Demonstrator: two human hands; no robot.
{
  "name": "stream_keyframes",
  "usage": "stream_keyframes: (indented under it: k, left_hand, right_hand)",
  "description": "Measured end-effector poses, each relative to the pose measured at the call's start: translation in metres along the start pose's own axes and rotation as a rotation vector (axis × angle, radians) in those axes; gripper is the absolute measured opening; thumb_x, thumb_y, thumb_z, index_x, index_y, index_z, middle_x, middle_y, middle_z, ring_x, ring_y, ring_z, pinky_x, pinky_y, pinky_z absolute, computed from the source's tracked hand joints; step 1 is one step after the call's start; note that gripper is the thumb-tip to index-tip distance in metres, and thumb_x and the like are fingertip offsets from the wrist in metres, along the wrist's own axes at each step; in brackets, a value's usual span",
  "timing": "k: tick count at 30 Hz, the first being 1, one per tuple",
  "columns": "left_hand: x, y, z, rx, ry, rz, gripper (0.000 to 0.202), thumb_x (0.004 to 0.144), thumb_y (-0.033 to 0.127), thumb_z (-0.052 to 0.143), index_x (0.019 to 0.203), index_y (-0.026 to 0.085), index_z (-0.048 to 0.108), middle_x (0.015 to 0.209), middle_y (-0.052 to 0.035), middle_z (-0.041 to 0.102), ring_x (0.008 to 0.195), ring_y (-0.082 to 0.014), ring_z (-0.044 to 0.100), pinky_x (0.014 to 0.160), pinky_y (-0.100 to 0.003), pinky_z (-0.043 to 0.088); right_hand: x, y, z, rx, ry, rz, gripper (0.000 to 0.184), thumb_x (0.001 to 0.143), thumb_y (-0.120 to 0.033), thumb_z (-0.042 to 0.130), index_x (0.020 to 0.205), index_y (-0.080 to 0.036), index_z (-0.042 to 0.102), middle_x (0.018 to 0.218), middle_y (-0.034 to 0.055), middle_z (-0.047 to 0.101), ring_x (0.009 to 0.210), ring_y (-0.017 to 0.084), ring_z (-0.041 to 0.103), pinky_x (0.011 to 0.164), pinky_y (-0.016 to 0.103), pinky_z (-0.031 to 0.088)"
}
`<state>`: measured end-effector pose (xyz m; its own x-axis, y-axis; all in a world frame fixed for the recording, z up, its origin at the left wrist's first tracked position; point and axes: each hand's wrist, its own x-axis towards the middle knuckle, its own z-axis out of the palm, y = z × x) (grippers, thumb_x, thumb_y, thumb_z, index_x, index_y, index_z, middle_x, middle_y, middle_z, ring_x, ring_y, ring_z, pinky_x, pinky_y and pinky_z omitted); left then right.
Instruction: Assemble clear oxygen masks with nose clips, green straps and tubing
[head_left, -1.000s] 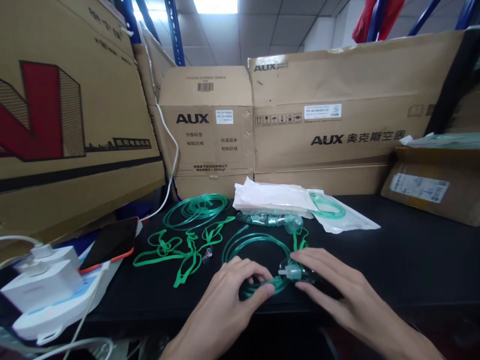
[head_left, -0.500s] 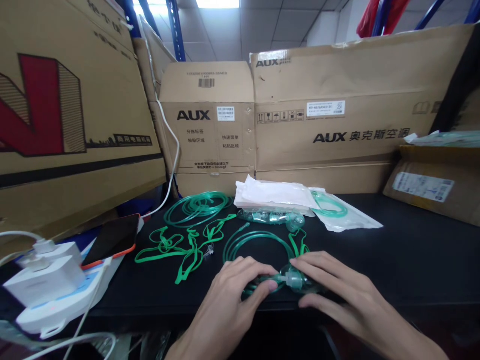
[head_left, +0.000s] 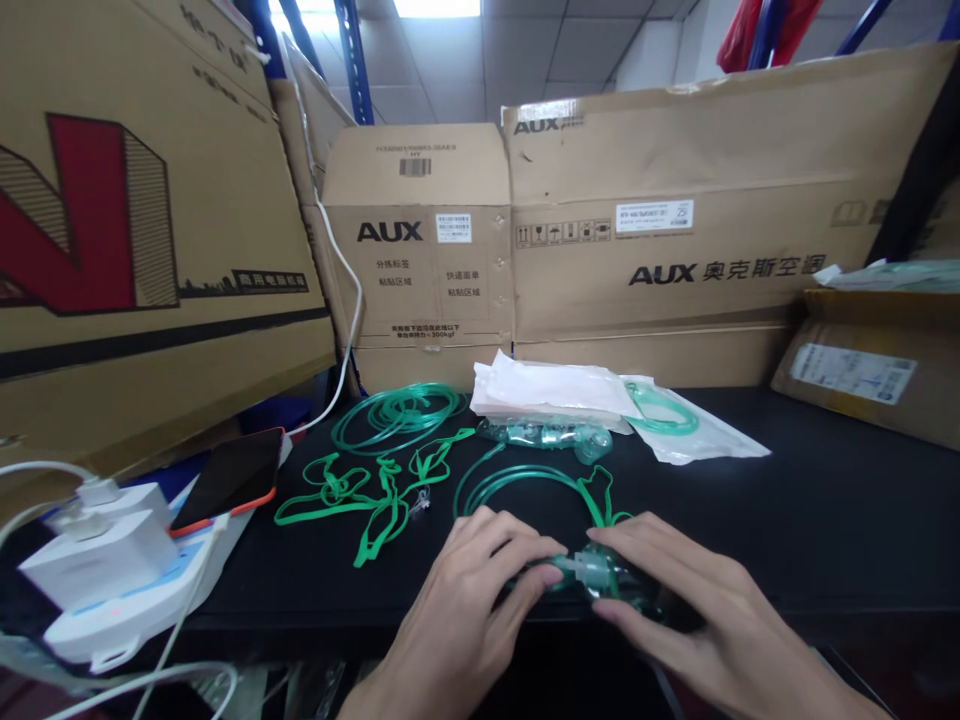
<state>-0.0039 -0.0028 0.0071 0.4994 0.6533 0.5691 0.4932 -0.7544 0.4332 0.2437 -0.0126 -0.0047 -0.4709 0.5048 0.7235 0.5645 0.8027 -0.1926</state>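
Observation:
Close to the table's front edge, my left hand [head_left: 484, 585] pinches the green tubing [head_left: 517, 472] between thumb and fingers, just beside a pale connector [head_left: 592, 568]. The connector sits on the nose of a clear green oxygen mask [head_left: 624, 588]. Around that mask my right hand [head_left: 694, 595] is closed, thumb below and fingers above, hiding much of it. The mask's green elastic strap [head_left: 598, 497] sticks up behind the right fingers. The tubing lies coiled on the table behind my left hand. Whether tube and connector are fully joined is hard to make out.
Green straps [head_left: 386, 500] with small clear clips [head_left: 421, 500] lie left, near another tubing coil [head_left: 401, 415]. Behind are clear green mask parts [head_left: 544, 437] and white packets [head_left: 555, 388]. A phone [head_left: 229, 480] rests by a power strip [head_left: 120, 615]. Cardboard boxes [head_left: 667, 330] wall the back.
My hands stay at the connector with small shifts. The right hand has turned the mask slightly, and more of it and its strap shows between thumb and fingers. The view has moved slightly.

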Motion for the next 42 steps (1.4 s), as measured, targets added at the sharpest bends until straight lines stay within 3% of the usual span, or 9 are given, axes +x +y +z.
stream_keyframes:
  k: [7, 12, 24, 31, 34, 37, 42]
  left_hand:
    - [-0.001, 0.001, 0.002, 0.085, 0.027, 0.066, 0.018, 0.106, 0.016, 0.053, 0.113, 0.024, 0.068, 0.1, -0.0008, 0.07, 0.086, -0.0198, 0.056, 0.081, -0.035, 0.039]
    - [-0.002, 0.001, 0.007, 0.105, 0.037, 0.083, 0.021, 0.107, 0.016, 0.048, 0.107, 0.022, 0.068, 0.094, -0.0025, 0.068, 0.082, -0.0207, 0.053, 0.078, -0.036, 0.039]
    - [-0.006, -0.004, 0.017, -0.05, 0.063, -0.026, 0.019, 0.107, 0.02, 0.048, 0.105, 0.023, 0.067, 0.095, -0.0039, 0.064, 0.088, -0.0225, 0.055, 0.082, -0.036, 0.042]
    - [-0.003, -0.005, 0.011, -0.038, 0.103, 0.067, 0.019, 0.106, 0.021, 0.053, 0.116, 0.025, 0.069, 0.098, -0.0035, 0.069, 0.087, -0.0202, 0.06, 0.081, -0.034, 0.046]
    - [-0.001, -0.003, 0.008, -0.043, 0.146, 0.084, 0.02, 0.103, 0.015, 0.058, 0.119, 0.023, 0.068, 0.099, -0.0034, 0.071, 0.087, -0.0195, 0.063, 0.084, -0.034, 0.048]
    - [0.0, -0.001, 0.008, -0.029, 0.186, 0.07, 0.014, 0.101, 0.014, 0.062, 0.111, 0.021, 0.068, 0.095, -0.0031, 0.072, 0.085, -0.0196, 0.063, 0.083, -0.033, 0.049]
    - [-0.001, 0.0, 0.011, -0.012, 0.171, 0.052, 0.011, 0.1, 0.012, 0.06, 0.103, 0.02, 0.067, 0.093, -0.0034, 0.072, 0.083, -0.0204, 0.062, 0.081, -0.035, 0.047]
  right_hand:
    - [-0.008, 0.004, 0.001, -0.003, -0.066, 0.09, 0.04, 0.1, -0.04, 0.065, 0.138, -0.028, 0.06, 0.121, 0.0055, 0.074, 0.111, 0.023, 0.072, 0.093, 0.031, 0.063]
    - [-0.007, 0.003, -0.002, 0.059, -0.112, 0.142, 0.036, 0.1, -0.04, 0.064, 0.134, -0.029, 0.064, 0.118, 0.0061, 0.074, 0.106, 0.023, 0.073, 0.089, 0.032, 0.064]
    - [0.0, 0.002, 0.006, 0.158, -0.021, 0.182, 0.031, 0.095, -0.045, 0.071, 0.124, -0.033, 0.069, 0.103, -0.0016, 0.078, 0.093, 0.019, 0.075, 0.091, 0.028, 0.06]
    - [0.001, 0.003, 0.005, 0.094, 0.027, 0.261, 0.034, 0.091, -0.055, 0.072, 0.12, -0.037, 0.075, 0.106, -0.0014, 0.081, 0.098, 0.023, 0.077, 0.088, 0.029, 0.063]
    - [0.003, 0.003, 0.004, 0.144, 0.012, 0.314, 0.035, 0.09, -0.053, 0.074, 0.119, -0.034, 0.075, 0.097, -0.0007, 0.08, 0.088, 0.022, 0.077, 0.076, 0.026, 0.062]
    - [0.006, 0.001, 0.003, 0.225, -0.008, 0.336, 0.03, 0.089, -0.048, 0.077, 0.11, -0.027, 0.077, 0.084, -0.0009, 0.076, 0.074, 0.018, 0.073, 0.067, 0.025, 0.058]
    - [0.006, 0.0, 0.003, 0.291, -0.029, 0.32, 0.025, 0.09, -0.043, 0.077, 0.108, -0.025, 0.075, 0.087, 0.0003, 0.075, 0.077, 0.019, 0.07, 0.07, 0.027, 0.056]
